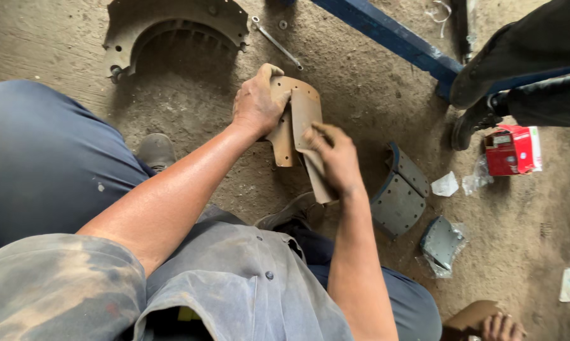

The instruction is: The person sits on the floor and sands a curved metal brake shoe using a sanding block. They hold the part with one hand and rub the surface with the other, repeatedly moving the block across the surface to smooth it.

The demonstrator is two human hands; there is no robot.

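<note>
Nearest us, a stained grey shirt (234,284) and blue trousers (39,164) fill the lower frame; we look down past them along two bare forearms.

Left hand (256,104): grip closed over the top end of a curved tan brake shoe (297,120), palm on its outer face, thumb wrapped round the edge. The shoe stands roughly upright, held above the floor between the knees.

Right hand (335,158): fingers bent and pressed against the shoe's lower part, where a tan strip (320,180) runs down under the palm. We cannot tell whether the fingers close fully round it.

Outward from the hands: two dusty shoes (155,150) below them. To the right, on the floor, a second brake shoe with grey lining (400,196) rests on its edge, and near it a smaller grey lining in clear wrap (443,243).

Further right, a red carton (509,150) beside crumpled paper (446,184). Another person's dark boot (480,82) rests at a blue steel beam (386,31). Top left, a rusted round backing plate (178,28) with a spanner (275,43) beside it.

Surface: bare, gritty concrete floor (361,95), dusty brown.
</note>
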